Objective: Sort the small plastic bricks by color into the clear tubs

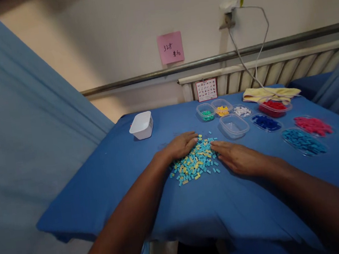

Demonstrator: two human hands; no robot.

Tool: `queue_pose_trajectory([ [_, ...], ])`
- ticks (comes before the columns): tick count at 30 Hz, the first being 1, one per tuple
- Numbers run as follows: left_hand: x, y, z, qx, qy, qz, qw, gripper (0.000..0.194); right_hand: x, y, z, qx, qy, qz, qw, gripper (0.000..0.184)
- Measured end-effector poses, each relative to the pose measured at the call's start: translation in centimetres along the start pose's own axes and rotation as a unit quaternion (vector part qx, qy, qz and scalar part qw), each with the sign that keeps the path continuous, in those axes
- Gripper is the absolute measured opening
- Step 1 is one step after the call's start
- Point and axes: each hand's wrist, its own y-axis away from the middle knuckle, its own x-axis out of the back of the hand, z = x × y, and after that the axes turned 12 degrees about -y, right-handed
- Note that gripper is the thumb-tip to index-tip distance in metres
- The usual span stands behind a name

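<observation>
A loose pile of small light-blue and yellow building bricks (196, 160) lies on the blue cloth of the table. At the pile's left edge rests my left hand (181, 145), palm down with its fingers stretched out. On the opposite side, my right hand (233, 157) lies with straight fingers, its fingertips touching the bricks. Neither hand grips anything. Just beyond my right hand stands a clear plastic tub (234, 126) with no bricks visible in it.
A white container (142, 125) stands at the back left. Tubs and lids hold green pieces (207, 115), yellow pieces (222, 111), white pieces (242, 111), red pieces (273, 106), dark-blue pieces (266, 123), teal pieces (303, 141) and pink pieces (313, 126). A yellow cloth (268, 92) lies behind.
</observation>
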Motion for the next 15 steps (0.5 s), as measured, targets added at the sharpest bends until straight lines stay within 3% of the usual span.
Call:
queue_pose_trajectory([
  [7,-0.1,8.5,5.4,0.01,-0.053,-0.027,0.998,0.08,-0.2,-0.2,-2.5,0.074,-0.082,-0.031,0.993,0.051],
  [10,-0.1,11.1,6.3,0.034,-0.075,-0.024,0.996,0.077,0.9,-0.5,-1.7,0.074,-0.019,0.045,0.996,0.046],
  [13,0.1,12.3,6.3,0.074,-0.094,-0.015,0.993,0.076,2.5,-0.3,0.9,0.015,0.094,0.148,0.984,0.048],
  [15,0.0,12.1,6.3,0.111,-0.096,-0.002,0.989,0.078,3.3,0.2,2.9,-0.028,0.167,0.169,0.971,0.048],
])
